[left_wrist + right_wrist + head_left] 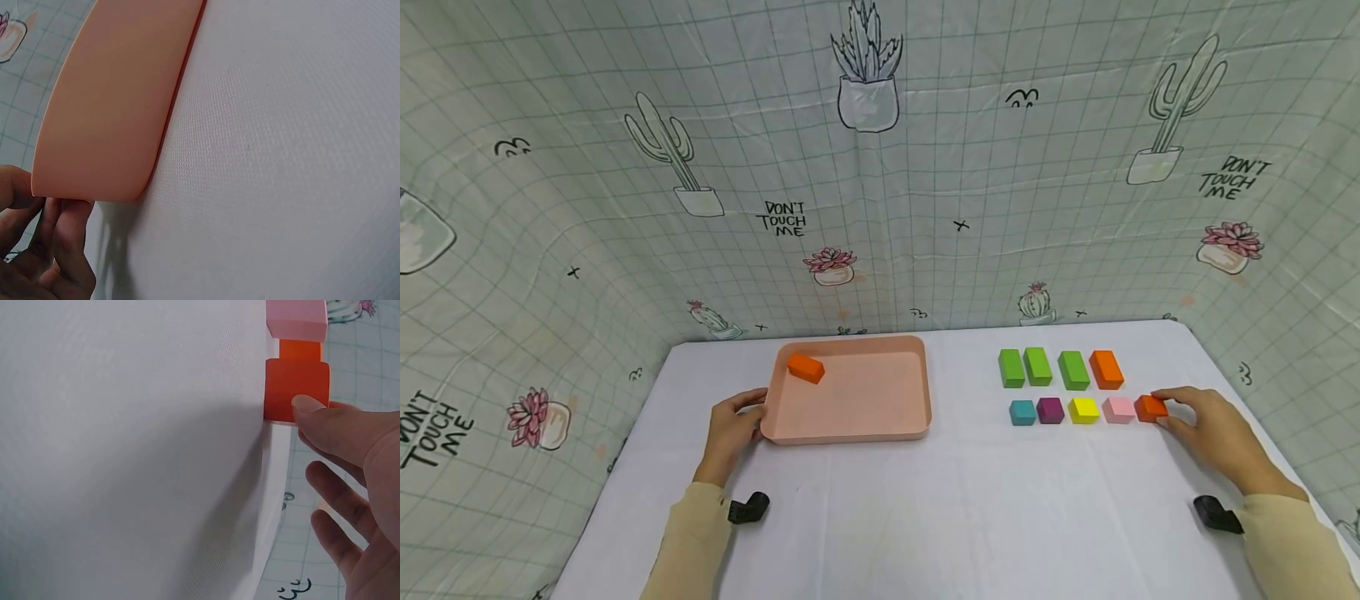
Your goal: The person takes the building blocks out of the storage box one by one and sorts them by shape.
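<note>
A shallow peach-pink tray lies at the left of the table, with one orange block in its far left corner. My left hand holds the tray's left side; in the left wrist view its curled fingers meet the tray's end wall. At the right, my right hand pinches an orange-red cube between thumb and index finger. In the right wrist view the thumb presses the near face of that cube, and the other fingers are spread apart. A pink cube sits beside it.
Left of the held cube stand a pink cube, a yellow cube, a purple cube and a teal cube. Behind them are several green blocks and an orange block. A patterned cloth hangs behind.
</note>
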Action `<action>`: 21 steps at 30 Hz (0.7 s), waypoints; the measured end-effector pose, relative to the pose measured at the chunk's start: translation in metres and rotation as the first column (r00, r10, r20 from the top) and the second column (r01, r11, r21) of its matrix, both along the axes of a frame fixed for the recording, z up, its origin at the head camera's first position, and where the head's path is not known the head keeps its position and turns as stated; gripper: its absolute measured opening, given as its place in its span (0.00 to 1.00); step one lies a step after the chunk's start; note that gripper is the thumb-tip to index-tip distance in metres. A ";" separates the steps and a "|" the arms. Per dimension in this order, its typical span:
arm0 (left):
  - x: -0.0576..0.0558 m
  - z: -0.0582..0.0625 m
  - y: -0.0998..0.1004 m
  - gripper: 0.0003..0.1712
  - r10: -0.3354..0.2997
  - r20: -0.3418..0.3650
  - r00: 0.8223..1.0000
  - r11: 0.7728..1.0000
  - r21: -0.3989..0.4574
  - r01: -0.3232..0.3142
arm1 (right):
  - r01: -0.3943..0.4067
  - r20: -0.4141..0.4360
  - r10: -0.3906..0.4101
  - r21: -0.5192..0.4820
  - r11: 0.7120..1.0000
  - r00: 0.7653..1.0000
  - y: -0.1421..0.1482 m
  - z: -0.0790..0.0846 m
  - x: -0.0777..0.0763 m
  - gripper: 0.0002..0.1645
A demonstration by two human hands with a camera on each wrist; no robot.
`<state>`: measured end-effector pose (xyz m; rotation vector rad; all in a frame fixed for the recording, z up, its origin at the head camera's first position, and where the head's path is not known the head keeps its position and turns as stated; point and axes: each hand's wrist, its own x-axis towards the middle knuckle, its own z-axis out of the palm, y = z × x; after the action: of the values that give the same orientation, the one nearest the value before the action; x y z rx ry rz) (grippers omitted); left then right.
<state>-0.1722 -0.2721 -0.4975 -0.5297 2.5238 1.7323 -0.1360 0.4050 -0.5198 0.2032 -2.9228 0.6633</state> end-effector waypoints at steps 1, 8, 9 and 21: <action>0.000 0.000 0.000 0.23 -0.001 -0.001 1.000 1.000 0.000 0.001 | 0.001 0.005 -0.001 0.000 1.000 1.000 0.000 0.001 0.000 0.24; 0.000 0.000 -0.001 0.22 -0.009 -0.015 1.000 1.000 0.023 0.009 | -0.010 0.017 0.009 0.003 1.000 1.000 0.001 0.003 0.000 0.25; 0.000 0.000 -0.002 0.22 -0.010 -0.019 1.000 0.999 0.032 0.011 | -0.014 0.014 0.014 0.002 1.000 1.000 0.002 0.003 0.000 0.25; 0.000 -0.001 -0.002 0.22 -0.012 -0.023 1.000 0.999 0.034 0.013 | -0.070 -0.096 0.068 -0.010 0.998 0.993 -0.035 0.033 -0.007 0.29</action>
<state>-0.1722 -0.2743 -0.4988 -0.4935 2.5022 1.7838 -0.1431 0.3702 -0.4872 0.3264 -2.8305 0.6642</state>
